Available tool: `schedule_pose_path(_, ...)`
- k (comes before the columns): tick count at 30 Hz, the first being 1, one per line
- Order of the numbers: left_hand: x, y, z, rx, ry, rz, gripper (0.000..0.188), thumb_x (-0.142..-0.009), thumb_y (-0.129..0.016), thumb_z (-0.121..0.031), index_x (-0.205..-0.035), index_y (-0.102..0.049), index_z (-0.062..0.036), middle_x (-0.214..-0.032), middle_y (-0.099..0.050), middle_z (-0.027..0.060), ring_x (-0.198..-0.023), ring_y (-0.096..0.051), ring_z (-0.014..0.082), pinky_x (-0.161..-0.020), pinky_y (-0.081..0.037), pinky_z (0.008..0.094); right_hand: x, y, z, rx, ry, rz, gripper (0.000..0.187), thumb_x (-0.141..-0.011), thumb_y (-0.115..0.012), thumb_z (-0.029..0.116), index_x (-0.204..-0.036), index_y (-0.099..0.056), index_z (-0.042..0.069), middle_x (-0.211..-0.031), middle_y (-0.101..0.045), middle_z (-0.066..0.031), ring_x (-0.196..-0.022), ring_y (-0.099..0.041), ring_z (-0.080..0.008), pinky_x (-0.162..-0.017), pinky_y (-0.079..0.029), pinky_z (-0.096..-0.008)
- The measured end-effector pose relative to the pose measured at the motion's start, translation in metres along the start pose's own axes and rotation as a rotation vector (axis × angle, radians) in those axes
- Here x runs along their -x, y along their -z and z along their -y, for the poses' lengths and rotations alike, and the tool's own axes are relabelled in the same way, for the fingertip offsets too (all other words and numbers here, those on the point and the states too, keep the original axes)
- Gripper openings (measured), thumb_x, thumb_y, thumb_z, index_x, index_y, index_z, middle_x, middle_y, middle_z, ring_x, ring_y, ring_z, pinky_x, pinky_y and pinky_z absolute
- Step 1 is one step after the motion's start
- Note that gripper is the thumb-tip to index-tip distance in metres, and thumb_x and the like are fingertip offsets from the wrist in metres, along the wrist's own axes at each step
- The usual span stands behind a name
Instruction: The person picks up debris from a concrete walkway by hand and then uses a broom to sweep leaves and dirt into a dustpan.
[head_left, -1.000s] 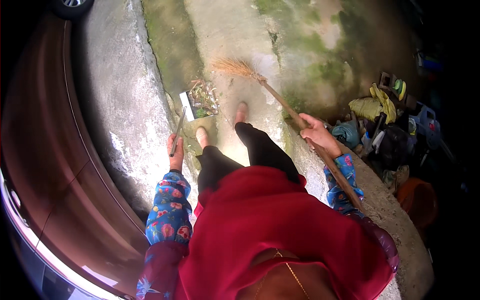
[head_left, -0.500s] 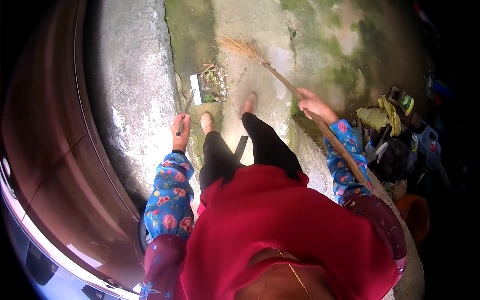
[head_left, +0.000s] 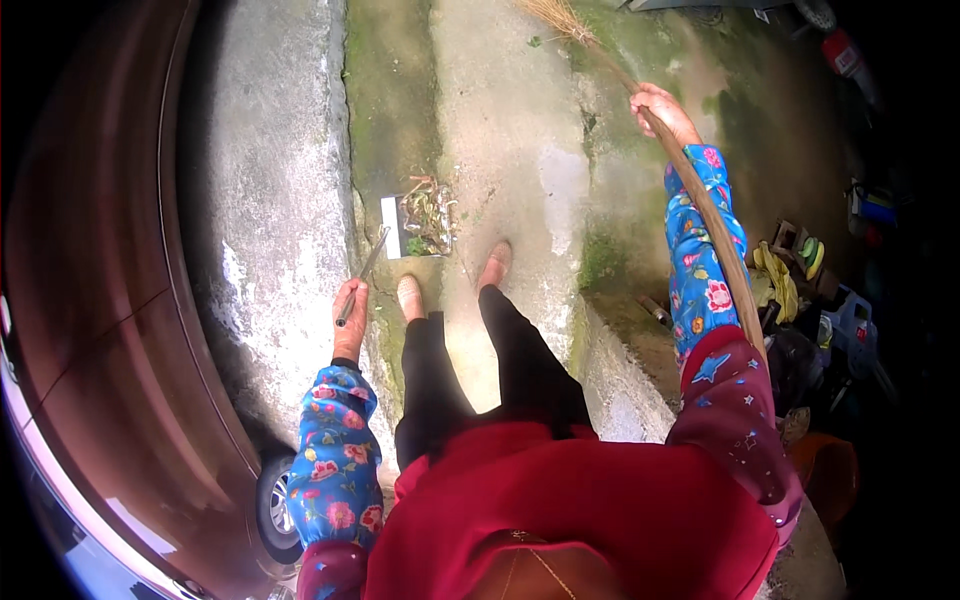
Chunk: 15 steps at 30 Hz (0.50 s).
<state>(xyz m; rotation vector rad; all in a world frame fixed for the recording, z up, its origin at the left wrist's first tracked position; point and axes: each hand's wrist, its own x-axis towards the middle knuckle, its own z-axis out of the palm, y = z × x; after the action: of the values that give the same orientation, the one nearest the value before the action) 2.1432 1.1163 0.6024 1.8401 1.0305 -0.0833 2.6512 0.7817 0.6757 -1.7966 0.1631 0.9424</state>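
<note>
A red apron [head_left: 600,510] over blue floral sleeves [head_left: 335,470], black trousers [head_left: 480,370], and pale pink shoes [head_left: 410,297].

This is an outdoor yard or driveway beside a home. The ground is rough, weathered concrete [head_left: 280,200] streaked with green moss [head_left: 385,120], with a raised kerb running along it. A parked dark red car [head_left: 90,300] fills the left side, one wheel [head_left: 275,505] showing. At the right edge sits a heap of household clutter [head_left: 810,300], with tubs and bottles, against a shadowed edge.
</note>
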Motion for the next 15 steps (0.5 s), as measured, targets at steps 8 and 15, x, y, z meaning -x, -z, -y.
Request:
schedule_pose_path(8,0.001,-0.009,0.012,0.008,-0.063,-0.079,0.021,-0.086,-0.053,-0.024,-0.087,-0.056,-0.0035,-0.07,-0.052,0.0045,-0.068,-0.047,0.0139,-0.064,-0.041,0.0273,0.128,-0.05,-0.097,0.065,-0.331,0.173,0.065,-0.069,-0.054,0.009,-0.128,-0.029,0.002,-0.055,-0.046,-0.0021,-0.035,-0.041,-0.012,-0.031,-0.032,-0.0257)
schedule_pose_path(15,-0.038,-0.012,0.054,0.202,0.033,-0.183,0.027,-0.088,-0.048,-0.026,-0.077,-0.054,-0.0021,-0.072,-0.054,0.0043,-0.066,-0.048,0.0141,-0.063,-0.039,0.027,0.252,-0.052,-0.097,0.103,-0.356,0.268,0.069,-0.069,-0.052,0.004,-0.132,-0.027,0.001,-0.062,-0.051,-0.0046,-0.034,-0.041,-0.0115,-0.032,-0.033,-0.0242)
